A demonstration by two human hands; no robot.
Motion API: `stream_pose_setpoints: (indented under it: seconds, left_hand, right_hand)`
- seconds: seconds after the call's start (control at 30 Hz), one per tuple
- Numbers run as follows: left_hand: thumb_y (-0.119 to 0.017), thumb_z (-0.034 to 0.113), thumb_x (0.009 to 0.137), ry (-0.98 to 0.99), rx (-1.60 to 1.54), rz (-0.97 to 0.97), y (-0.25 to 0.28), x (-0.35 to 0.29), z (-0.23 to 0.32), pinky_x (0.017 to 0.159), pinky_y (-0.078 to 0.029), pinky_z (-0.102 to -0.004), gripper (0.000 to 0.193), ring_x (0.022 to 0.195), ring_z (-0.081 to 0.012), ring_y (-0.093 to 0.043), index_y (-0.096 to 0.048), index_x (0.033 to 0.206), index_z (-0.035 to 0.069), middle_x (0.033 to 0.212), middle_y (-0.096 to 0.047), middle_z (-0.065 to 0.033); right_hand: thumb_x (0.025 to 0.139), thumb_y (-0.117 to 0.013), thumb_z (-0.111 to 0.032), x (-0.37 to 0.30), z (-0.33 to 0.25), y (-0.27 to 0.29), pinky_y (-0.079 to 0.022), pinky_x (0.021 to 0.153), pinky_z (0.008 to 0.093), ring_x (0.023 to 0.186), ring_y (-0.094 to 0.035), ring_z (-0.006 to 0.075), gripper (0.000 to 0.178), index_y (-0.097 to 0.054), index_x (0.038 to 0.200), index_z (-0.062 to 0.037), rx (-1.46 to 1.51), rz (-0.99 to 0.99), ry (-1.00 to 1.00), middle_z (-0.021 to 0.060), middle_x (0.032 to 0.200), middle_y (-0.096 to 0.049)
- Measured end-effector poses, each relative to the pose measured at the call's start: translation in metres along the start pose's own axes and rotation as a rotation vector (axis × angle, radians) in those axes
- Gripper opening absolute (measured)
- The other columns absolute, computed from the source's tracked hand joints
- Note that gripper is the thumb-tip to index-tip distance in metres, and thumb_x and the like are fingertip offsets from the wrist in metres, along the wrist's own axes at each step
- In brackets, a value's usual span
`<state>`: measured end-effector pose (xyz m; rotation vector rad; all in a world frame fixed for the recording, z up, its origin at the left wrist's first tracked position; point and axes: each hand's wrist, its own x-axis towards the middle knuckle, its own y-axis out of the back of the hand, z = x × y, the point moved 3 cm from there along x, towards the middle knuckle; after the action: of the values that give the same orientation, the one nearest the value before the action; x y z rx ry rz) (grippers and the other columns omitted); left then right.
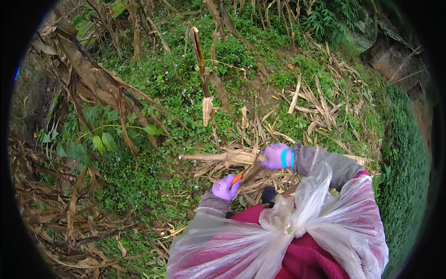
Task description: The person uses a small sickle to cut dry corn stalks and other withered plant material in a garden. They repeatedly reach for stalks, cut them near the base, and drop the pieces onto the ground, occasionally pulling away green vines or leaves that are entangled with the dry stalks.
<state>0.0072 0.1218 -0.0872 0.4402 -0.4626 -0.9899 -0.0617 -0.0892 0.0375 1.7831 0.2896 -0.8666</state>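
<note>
Both of my hands wear lilac gloves, with grey knitted sleeves above them. My right hand [277, 156] is closed around one end of a dry corn stalk [204, 157], which lies level across my front and points left. Pale dry husk [237, 156] wraps the stalk near that hand. Lower and to the left, my left hand [226, 187] is closed on an orange-handled tool [237, 178]. Its working end is hidden by brown dry leaf and blur, so its kind is unclear. Below my hands, a clear plastic sheet [283, 218] is knotted over my dark red clothing.
Dry leaves and husks [320, 104] litter the ground ahead and under my hands. A cut stalk [200, 60] stands upright ahead. Bent dry corn plants [83, 69] crowd the left side, among low green weeds [134, 181]. A brown tiled roof [395, 60] shows at the far right.
</note>
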Motion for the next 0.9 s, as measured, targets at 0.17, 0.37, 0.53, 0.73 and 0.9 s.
stream_pose_setpoints:
  seconds: [0.17,0.37,0.53,0.73,0.9]
  left_hand:
    - [-0.057,0.018,0.086,0.131,-0.165,0.278,0.047,0.033,0.061,0.065,-0.049,-0.0412,0.020,0.073,-0.0346,-0.062,-0.057,0.097,0.002,0.084,-0.062,-0.0171]
    - [-0.060,0.023,0.082,-0.081,0.196,0.343,0.058,0.040,0.038,0.064,-0.046,-0.0431,0.021,0.068,-0.0351,-0.058,-0.055,0.080,0.002,0.071,-0.058,-0.0174]
    - [-0.059,0.033,0.085,0.248,-0.450,0.261,0.044,0.041,0.027,0.061,-0.045,-0.0391,0.028,0.068,-0.0252,-0.058,-0.054,0.079,0.007,0.072,-0.058,-0.0122]
    - [-0.048,0.039,0.091,0.160,-1.396,0.442,-0.036,0.058,-0.062,0.049,-0.043,-0.0328,0.030,0.058,-0.0172,-0.054,-0.054,0.090,0.010,0.077,-0.059,-0.0047]
    - [-0.042,0.041,0.095,0.573,-1.261,0.643,0.008,0.038,-0.029,0.038,-0.039,-0.0259,0.031,0.046,-0.0137,-0.050,-0.051,0.095,0.011,0.069,-0.055,-0.0031]
  right_hand:
    - [0.082,-0.054,-0.031,0.025,-0.006,0.005,-0.052,0.059,0.0396,0.063,-0.065,0.0244,0.026,-0.066,0.092,-0.0107,-0.300,0.028,0.017,0.0085,0.066,-0.064]
    - [0.081,-0.058,-0.040,0.005,-0.029,0.014,-0.052,0.067,0.0418,0.073,-0.066,0.0303,0.032,-0.064,0.090,-0.0097,-0.171,0.138,0.256,0.0118,0.077,-0.066]
    - [0.079,-0.064,-0.038,-0.001,-0.034,0.010,-0.050,0.064,0.0389,0.067,-0.064,0.0271,0.031,-0.065,0.088,-0.0079,0.178,0.111,0.420,0.0111,0.073,-0.065]
    - [0.081,-0.065,-0.038,-0.006,-0.097,0.029,-0.046,0.058,0.0339,0.059,-0.059,0.0209,0.031,-0.063,0.079,-0.0069,0.842,0.096,0.758,0.0088,0.068,-0.062]
    - [0.081,-0.064,-0.038,0.012,-0.050,0.037,-0.048,0.060,0.0353,0.062,-0.063,0.0234,0.025,-0.065,0.095,-0.0173,0.428,0.538,0.368,0.0076,0.068,-0.062]
